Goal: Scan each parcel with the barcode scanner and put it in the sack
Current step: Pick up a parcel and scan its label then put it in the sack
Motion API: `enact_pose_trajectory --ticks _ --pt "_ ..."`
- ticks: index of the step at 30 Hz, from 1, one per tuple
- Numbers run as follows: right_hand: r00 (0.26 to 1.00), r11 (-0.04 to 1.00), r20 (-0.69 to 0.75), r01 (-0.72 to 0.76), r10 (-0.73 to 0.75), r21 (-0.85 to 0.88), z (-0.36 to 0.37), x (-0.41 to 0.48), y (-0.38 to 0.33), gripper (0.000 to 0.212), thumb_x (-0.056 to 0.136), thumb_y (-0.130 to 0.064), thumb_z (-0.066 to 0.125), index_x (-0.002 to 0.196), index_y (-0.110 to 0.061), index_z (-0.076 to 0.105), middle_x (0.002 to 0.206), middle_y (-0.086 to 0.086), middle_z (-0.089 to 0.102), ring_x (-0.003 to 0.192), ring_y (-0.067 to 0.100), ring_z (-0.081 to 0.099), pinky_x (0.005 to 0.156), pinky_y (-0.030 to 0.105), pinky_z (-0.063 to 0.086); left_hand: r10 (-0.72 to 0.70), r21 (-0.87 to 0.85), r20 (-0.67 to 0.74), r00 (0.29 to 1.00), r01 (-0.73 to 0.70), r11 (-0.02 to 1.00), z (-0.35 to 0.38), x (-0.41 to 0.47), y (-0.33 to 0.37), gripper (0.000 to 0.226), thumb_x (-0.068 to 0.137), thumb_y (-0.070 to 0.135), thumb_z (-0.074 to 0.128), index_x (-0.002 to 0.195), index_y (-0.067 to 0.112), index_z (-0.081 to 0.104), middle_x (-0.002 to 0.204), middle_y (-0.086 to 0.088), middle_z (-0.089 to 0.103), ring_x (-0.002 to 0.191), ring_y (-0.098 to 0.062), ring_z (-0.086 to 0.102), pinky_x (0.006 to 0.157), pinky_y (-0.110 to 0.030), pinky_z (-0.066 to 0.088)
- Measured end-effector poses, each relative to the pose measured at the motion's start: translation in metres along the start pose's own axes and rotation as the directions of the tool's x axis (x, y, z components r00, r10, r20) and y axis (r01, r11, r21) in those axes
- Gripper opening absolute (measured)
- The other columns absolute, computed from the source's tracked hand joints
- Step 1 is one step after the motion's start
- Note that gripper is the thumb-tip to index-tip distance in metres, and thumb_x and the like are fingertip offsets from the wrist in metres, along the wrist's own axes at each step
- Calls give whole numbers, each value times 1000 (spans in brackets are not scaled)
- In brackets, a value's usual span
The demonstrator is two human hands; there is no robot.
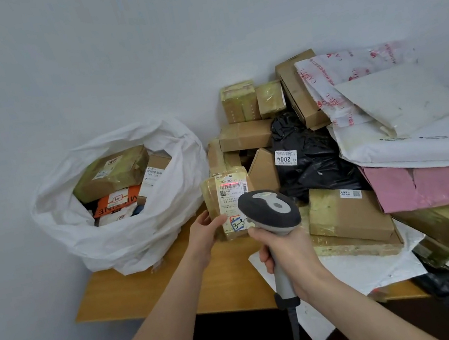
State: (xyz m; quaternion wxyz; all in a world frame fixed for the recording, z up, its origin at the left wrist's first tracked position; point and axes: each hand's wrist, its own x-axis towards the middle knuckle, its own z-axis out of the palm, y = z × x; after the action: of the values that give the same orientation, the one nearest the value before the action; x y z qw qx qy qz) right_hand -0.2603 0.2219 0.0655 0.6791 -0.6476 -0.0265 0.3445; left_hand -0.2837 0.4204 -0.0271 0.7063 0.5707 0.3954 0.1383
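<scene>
Up over the front of the wooden surface (148, 291), one parcel (212, 199) is being held upright in the air, between the sack and the big pile, face toward the person. It's a small brown box wrapped all over in shiny yellowish tape, with one white label (230, 198) covering most of the front. "502-602" is printed at the top, a red scan line glows across the barcode just under that, and a sticker at the bottom has "3-3" handwritten on it.

The left hand (205, 230) has it by the lower left corner, grip pinching the box with the thumb on the front and the fingers out of sight behind. The right hand (288, 251) has its grip wrapped round the grey handle of the one scanner (271, 212). Its dark head is aimed at the label, with a cable (294, 325) hanging off the bottom.

Counts, as best I can do:
- One white sack (127, 240), open, on the left end of the surface, with at least four packages showing in its mouth.
- In the pile on the right:
  - two small taped boxes (240, 102) at the back
  - one black bag (314, 160) labelled "2004"
  - one pink mailer (436, 186)
  - one flat brown box (348, 214) just right of the scanner
  - several white mailers (403, 99) on top, which overlap too much to count exactly
</scene>
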Motion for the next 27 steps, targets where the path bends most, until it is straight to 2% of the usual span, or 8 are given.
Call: enact_pose_trajectory --ticks 18,27 --pt "998 1000 66 -26 25 12 -7 -14 -2 13 82 -18 75 79 -7 68 48 6 55 38 15 45 46 30 41 25 11 -50 998 -25 1000 4 -15 5 61 85 12 70 141 9 46 127 -10 63 115 -26 60 101 -47 48" --pt "997 1000 78 -3 1 30 -16 -22 -5 16 83 -17 74 74 -7 65 47 6 52 37 16 42 45 28 38 35 4 -32 999 -35 999 10 -26 7 61 86 12 69 142 10 44 124 -9 64 109 -23 63 97 -44 51"
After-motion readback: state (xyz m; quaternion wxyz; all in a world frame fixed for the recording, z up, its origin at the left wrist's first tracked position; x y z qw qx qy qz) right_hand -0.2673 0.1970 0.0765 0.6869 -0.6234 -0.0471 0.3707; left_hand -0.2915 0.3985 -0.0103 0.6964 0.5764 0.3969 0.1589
